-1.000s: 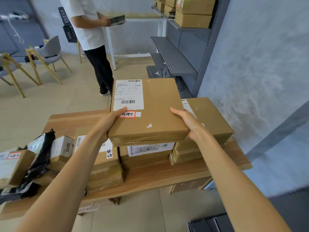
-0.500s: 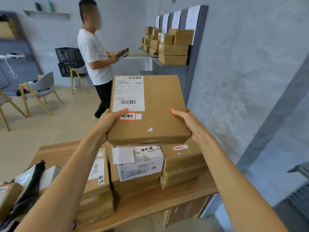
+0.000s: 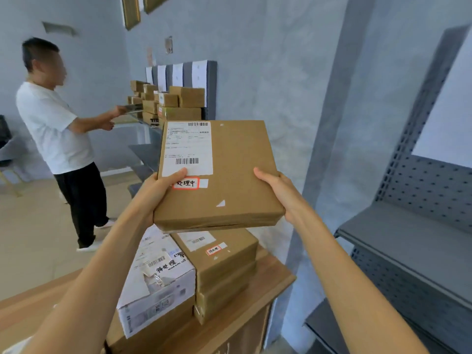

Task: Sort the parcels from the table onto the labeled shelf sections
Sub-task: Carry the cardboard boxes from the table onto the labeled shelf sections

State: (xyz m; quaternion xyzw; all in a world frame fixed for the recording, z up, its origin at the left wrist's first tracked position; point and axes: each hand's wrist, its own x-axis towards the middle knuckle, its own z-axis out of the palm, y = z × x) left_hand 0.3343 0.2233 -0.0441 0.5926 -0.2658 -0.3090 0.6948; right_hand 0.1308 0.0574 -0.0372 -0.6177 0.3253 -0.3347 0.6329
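Holding flat brown parcel (image 3: 219, 175) in the air above the tabletop (image 3: 255, 312), clear of the stacked parcels (image 3: 224, 267) below; left hand (image 3: 158, 190) gripping the left edge, thumb lying on the white shipping label (image 3: 189, 149), fingers hidden under the box; right hand (image 3: 278, 192) clamping the right edge, thumb on top; grey shelf (image 3: 408, 241) standing just to the right.

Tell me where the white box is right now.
In the head view, the white box sits on the wooden table, lower centre, left of the stacked brown parcels.
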